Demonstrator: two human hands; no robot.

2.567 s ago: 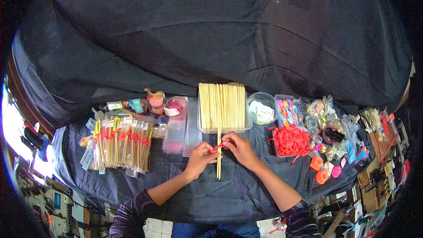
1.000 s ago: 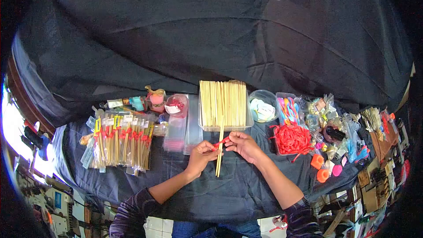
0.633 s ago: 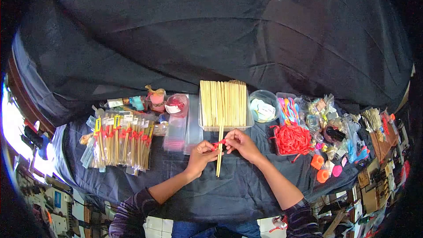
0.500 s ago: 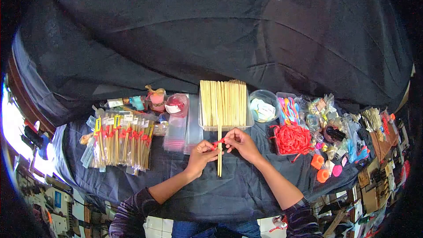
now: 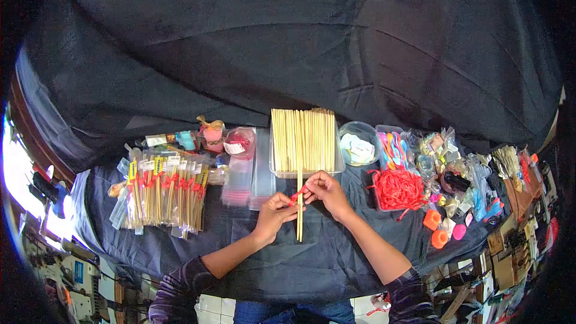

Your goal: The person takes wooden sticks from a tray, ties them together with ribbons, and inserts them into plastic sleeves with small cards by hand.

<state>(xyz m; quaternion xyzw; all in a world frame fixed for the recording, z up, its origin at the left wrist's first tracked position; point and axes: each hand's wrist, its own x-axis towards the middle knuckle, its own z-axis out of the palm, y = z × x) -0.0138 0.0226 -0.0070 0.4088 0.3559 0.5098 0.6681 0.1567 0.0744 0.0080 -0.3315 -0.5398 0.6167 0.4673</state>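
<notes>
Your left hand [image 5: 275, 211] pinches a small bundle of chopsticks [image 5: 299, 216] together with one end of a red tie [image 5: 298, 195]; your right hand [image 5: 327, 193] grips the tie's other end just to the right of the sticks. The bundle lies on the dark desk [image 5: 312, 258] between your hands, its long axis running near to far, the far tips touching the clear tray of loose sticks [image 5: 303, 142]. The tie crosses that axis. Bagged sets [image 5: 165, 195] lie well to the left, spare red ties [image 5: 396, 191] to the right.
</notes>
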